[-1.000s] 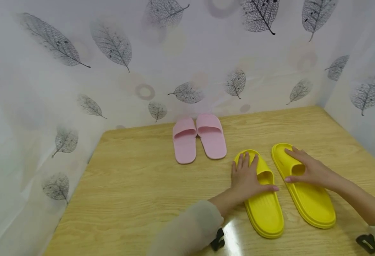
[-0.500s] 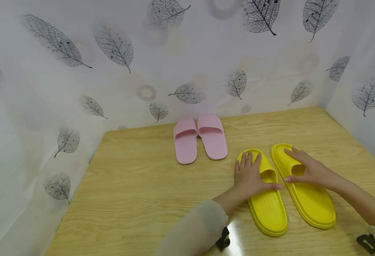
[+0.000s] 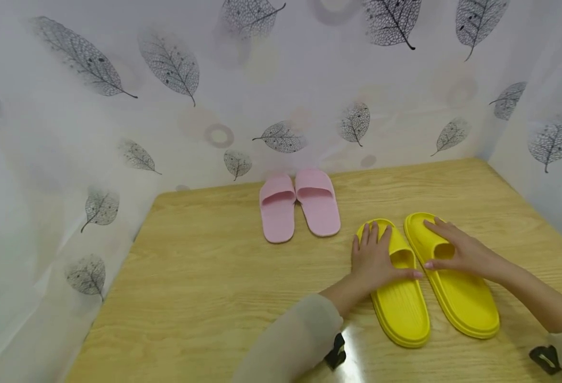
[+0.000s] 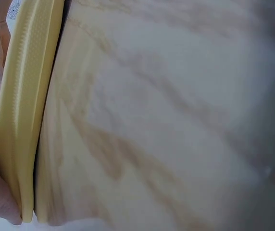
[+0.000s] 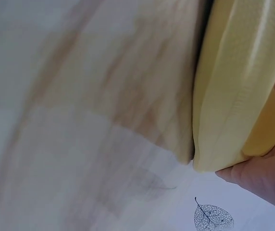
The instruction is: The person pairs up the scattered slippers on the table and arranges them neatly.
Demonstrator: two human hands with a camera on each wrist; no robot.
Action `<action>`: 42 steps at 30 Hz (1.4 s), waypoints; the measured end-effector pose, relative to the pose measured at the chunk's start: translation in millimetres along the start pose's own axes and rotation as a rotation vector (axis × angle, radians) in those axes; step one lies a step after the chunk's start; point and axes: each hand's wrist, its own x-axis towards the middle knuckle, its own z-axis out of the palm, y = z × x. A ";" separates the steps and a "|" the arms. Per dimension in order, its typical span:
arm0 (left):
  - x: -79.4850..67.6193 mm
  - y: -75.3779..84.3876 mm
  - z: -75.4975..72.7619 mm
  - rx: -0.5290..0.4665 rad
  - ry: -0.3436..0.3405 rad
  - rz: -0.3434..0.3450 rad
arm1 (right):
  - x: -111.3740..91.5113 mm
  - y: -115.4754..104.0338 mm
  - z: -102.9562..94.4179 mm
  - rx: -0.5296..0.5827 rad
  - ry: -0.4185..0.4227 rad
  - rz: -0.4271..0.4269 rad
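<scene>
Two yellow slippers lie side by side on the wooden surface, toes pointing away, with a narrow gap between them. My left hand (image 3: 373, 263) grips the left yellow slipper (image 3: 402, 314) across its strap, fingers over the toe end and thumb at the inner edge. On the right yellow slipper (image 3: 470, 306), my right hand (image 3: 463, 252) holds the strap area the same way, its thumb at the inner side. Both wrist views show the yellow sole edge, in the left wrist view the left slipper (image 4: 24, 106) and in the right wrist view the right slipper (image 5: 238, 91), low against the surface.
A pair of pink slippers, the left one (image 3: 279, 221) and the right one (image 3: 320, 213), stands farther back by the leaf-printed backdrop (image 3: 281, 80). Light wood-grain table (image 3: 204, 282) stretches to the left. The backdrop encloses the back and both sides.
The left hand has shifted its yellow slipper slightly right. More recently, the right hand has brought its slipper slightly left, so the gap between them is narrower. The pink pair stays put.
</scene>
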 end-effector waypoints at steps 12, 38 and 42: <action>5.4 0.6 0.2 0.031 0.019 -0.007 | 2.9 -0.3 1.2 0.010 0.009 -0.005; 14.9 1.3 4.4 -0.010 0.040 -0.062 | 17.3 -2.8 4.2 0.079 -0.034 -0.037; 17.1 1.3 4.9 -0.006 0.047 -0.073 | 18.4 -2.8 3.7 0.100 -0.048 -0.034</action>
